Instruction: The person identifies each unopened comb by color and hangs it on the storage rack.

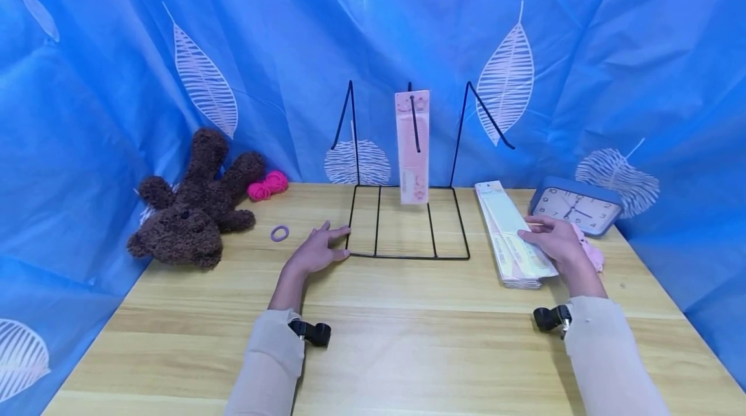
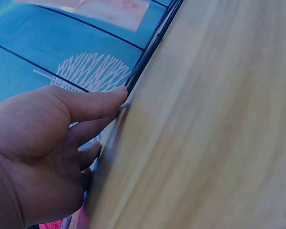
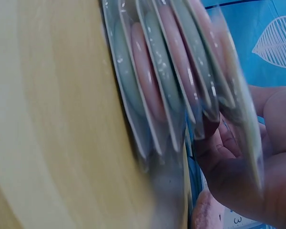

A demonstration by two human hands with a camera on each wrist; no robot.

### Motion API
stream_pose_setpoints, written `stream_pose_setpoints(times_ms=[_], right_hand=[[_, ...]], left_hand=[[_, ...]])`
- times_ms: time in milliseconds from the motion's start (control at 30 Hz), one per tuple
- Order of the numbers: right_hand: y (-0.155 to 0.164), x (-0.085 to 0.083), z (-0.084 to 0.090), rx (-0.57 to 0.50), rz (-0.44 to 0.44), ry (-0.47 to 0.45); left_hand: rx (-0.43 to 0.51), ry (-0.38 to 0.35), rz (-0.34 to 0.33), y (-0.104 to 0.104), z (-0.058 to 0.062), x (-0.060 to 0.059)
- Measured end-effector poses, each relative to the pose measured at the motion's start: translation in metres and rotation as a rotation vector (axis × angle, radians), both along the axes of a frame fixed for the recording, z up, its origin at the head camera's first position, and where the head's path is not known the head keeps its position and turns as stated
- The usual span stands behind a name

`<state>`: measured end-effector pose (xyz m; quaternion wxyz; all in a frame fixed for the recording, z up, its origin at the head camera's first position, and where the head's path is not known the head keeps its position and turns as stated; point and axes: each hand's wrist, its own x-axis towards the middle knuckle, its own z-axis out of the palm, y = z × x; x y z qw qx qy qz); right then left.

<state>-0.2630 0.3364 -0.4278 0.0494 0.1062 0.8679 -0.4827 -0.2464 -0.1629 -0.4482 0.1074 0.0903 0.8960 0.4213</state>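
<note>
Stack of flat plastic-wrapped comb packs point(image 1: 515, 238), right of the black wire rack point(image 1: 408, 221): right hand point(image 1: 556, 241) pinches the top pack; left hand point(image 1: 317, 251), fingers spread, steadies the rack's near-left corner. Next, lift one clear.

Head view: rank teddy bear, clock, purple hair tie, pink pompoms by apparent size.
1. Teddy bear
2. Clock, though partly hidden behind the right hand
3. Pink pompoms
4. Purple hair tie
</note>
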Motion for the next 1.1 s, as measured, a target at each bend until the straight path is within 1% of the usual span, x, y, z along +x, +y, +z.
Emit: stream_pose_setpoints(times_ms=[133,200,300,433,500,600,733,767,833,900,1000,1033,1067,1100], right_hand=[[0.002,0.004,0.003,0.058,0.016,0.061],[0.002,0.005,0.006,0.067,0.03,0.095],[0.003,0.008,0.011,0.049,0.053,0.146],[0.002,0.011,0.02,0.019,0.052,0.208],[0.002,0.013,0.024,0.019,0.05,0.25],[0.002,0.015,0.029,0.004,0.066,0.345],[0.0,0.018,0.034,-0.084,0.07,0.439],[0.0,0.019,0.035,-0.12,0.071,0.454],[0.0,0.022,0.037,-0.251,0.085,0.476],[0.002,0.023,0.037,-0.487,0.145,0.516],[0.006,0.024,0.034,-0.884,0.31,0.563],[0.008,0.024,0.033,-0.995,0.374,0.568],[0.01,0.025,0.033,-1.082,0.431,0.568],[0.011,0.025,0.032,-1.133,0.478,0.568]], left_hand=[[0.0,-0.001,-0.003,-0.001,0.0,0.0],[-0.004,-0.005,-0.002,-0.001,0.0,0.0],[-0.007,-0.009,0.002,-0.001,-0.001,0.001],[-0.013,-0.006,0.004,-0.001,-0.001,0.001],[-0.014,-0.004,0.005,-0.001,-0.001,0.001],[-0.013,-0.006,0.008,-0.001,-0.001,0.001],[-0.006,-0.015,0.016,-0.001,-0.001,0.002],[-0.005,-0.016,0.017,-0.001,-0.001,0.002],[-0.006,-0.018,0.017,-0.001,0.0,0.002],[-0.011,-0.019,0.015,-0.001,0.0,0.002],[-0.013,-0.014,0.007,-0.001,0.001,0.002],[-0.01,-0.013,0.005,0.0,0.002,0.001],[-0.007,-0.012,0.004,0.0,0.002,0.001],[-0.001,-0.011,0.003,0.0,0.002,0.001]])
